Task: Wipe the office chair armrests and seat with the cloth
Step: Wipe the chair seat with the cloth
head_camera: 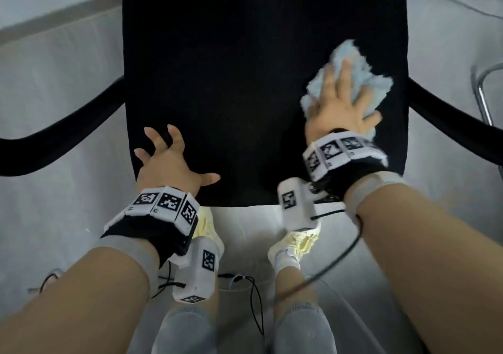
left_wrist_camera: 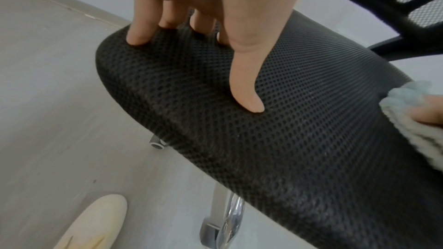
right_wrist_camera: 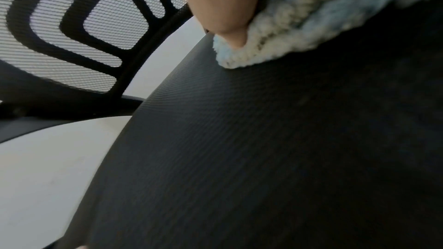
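Right hand (head_camera: 343, 108) flattens cloth (head_camera: 353, 70) beside armrest (head_camera: 446, 111).

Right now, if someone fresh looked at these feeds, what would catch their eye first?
Probably the pale blue cloth, bright against the black mesh seat, pressed flat under the right hand near the seat's right edge. Next, the left hand with fingers spread, braced on the seat's front left corner. The two black armrests curve out on either side, with no hand or cloth on them.
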### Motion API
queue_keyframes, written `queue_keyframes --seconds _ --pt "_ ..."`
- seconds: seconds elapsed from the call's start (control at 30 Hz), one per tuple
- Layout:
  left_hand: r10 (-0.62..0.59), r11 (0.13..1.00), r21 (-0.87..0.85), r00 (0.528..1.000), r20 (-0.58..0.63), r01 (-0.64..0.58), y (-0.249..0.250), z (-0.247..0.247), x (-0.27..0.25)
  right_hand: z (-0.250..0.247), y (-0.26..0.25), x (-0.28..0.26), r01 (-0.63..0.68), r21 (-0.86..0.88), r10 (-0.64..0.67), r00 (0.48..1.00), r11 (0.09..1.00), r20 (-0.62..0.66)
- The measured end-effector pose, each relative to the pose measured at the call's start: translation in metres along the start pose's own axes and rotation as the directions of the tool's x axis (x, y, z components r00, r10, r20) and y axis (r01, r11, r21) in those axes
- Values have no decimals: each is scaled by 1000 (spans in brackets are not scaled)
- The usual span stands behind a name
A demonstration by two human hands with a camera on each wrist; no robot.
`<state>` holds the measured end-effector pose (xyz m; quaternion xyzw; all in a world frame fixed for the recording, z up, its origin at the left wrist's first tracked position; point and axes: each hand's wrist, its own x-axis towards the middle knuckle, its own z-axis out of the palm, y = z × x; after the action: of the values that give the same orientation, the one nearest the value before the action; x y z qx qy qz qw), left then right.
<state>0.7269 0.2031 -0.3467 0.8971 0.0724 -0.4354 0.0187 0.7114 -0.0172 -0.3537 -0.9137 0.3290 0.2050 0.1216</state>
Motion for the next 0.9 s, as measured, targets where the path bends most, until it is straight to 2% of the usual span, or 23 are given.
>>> queue_keyframes --seconds 0.03,0.07,0.1,0.17,0.2,0.23,0.27,0.3,0.33,0.37,0.4,0.43,0.5,0.57,0.6,0.63,0.67,0.7,0.73,0.77,0.8,0.83,0.9 --pt "7 1000 -3 1000 -4 -7 -1 0 0 5 -14 -10 11 -7 -11 1000 1000 19" --pt "11 1000 -2 1000 -9 -11 -1 0 0 11 -27 -22 97 -30 -96 994 995 47" --pt "11 1000 3 1000 -14 -11 -1 0 0 19 -38 -38 254 -60 -248 964 965 94" --pt "12 1000 10 1000 -19 -12 -2 -2 0 35 -50 -69 574 -54 -545 800 817 252" --pt "16 1000 15 1000 -15 -16 -3 -3 1 37 -49 -77 660 -43 -620 724 750 302" --pt "20 1000 22 1000 -13 -20 -6 -4 2 38 -44 -72 717 -66 -666 674 694 318" --pt "24 999 33 1000 -10 -24 -9 -5 3 38 -37 -60 735 -124 -675 666 667 316" --pt "32 998 48 999 -7 -32 -12 -5 4 35 -27 -45 698 -187 -637 711 692 297" --pt "45 997 63 999 -7 -45 -15 -5 6 30 -17 -29 608 -221 -558 791 762 253" --pt "58 995 76 998 -8 -58 -18 -6 7 21 -7 -15 474 -209 -438 877 855 196" --pt "65 994 85 998 -8 -64 -20 -7 9 13 1 -5 336 -148 -318 938 930 137" --pt "67 994 92 998 -7 -67 -22 -8 10 8 4 0 226 -71 -219 972 972 88" --pt "74 992 101 997 -1 -73 -25 -11 10 4 -6 -8 116 -24 -116 993 993 13" --pt "86 990 110 996 -4 -85 -27 -13 9 11 -28 -33 156 -76 -151 986 985 63" --pt "89 990 110 996 -6 -88 -28 -13 8 19 -39 -49 275 -100 -262 957 956 127" --pt "93 990 108 996 -6 -92 -30 -14 8 28 -46 -67 440 -107 -415 889 891 195" --pt "99 990 101 995 -7 -97 -31 -14 8 35 -51 -83 594 -94 -555 789 799 263" --pt "104 990 94 995 -8 -103 -32 -14 8 38 -52 -92 702 -86 -649 692 707 317" --pt "110 990 89 994 -10 -109 -33 -14 9 39 -49 -92 768 -87 -703 620 634 349" --pt "116 989 90 993 -14 -114 -33 -14 9 38 -43 -83 800 -99 -722 581 592 375" --pt "115 989 93 993 -18 -113 -34 -13 9 36 -36 -72 791 -113 -704 591 601 393" --pt "112 989 97 993 -21 -109 -34 -12 8 31 -27 -59 737 -136 -649 654 662 388" --pt "110 990 93 994 -22 -108 -32 -9 8 17 -3 -35 455 -151 -408 875 878 260"
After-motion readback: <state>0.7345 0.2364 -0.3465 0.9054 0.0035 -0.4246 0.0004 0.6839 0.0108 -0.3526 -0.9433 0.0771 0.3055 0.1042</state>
